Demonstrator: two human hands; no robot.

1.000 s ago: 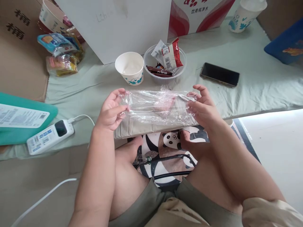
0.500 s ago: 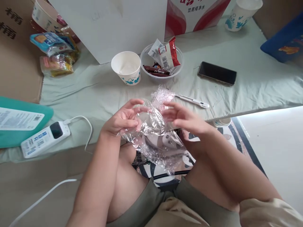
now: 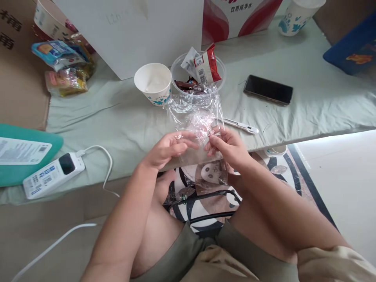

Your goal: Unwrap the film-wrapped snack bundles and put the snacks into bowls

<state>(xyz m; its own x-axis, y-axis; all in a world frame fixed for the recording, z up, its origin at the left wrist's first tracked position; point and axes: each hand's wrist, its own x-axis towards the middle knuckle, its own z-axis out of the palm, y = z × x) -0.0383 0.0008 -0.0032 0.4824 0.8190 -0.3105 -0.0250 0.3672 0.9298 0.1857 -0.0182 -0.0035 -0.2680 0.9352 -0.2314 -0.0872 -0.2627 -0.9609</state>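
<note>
A sheet of clear plastic film (image 3: 195, 103) spreads up from between my hands toward the bowl, and part of it hangs below them. Behind the fingertips lies a crumpled, pinkish transparent wad (image 3: 199, 119) at the table's front part. My left hand (image 3: 172, 149) is at the film's left side, its fingers stretched out and slightly apart, touching or very close to it. With thumb and fingers bent together, my right hand (image 3: 227, 145) pinches the film on the right. Just beyond that hand rests a white utility knife (image 3: 241, 125), its left end covered by film.
Behind the film stand a paper cup (image 3: 152, 84) and a clear plastic bowl (image 3: 221, 76) with wrapped snacks. A phone (image 3: 268, 90) lies at right. On the left are a white power bank (image 3: 54, 176) with a cable, a green container (image 3: 29, 152) and snack packets (image 3: 66, 80).
The film has swung from over my lap up and away, toward the bowl. My left hand has moved right and slightly down; my right hand has shifted slightly left and closed to a pinch.
</note>
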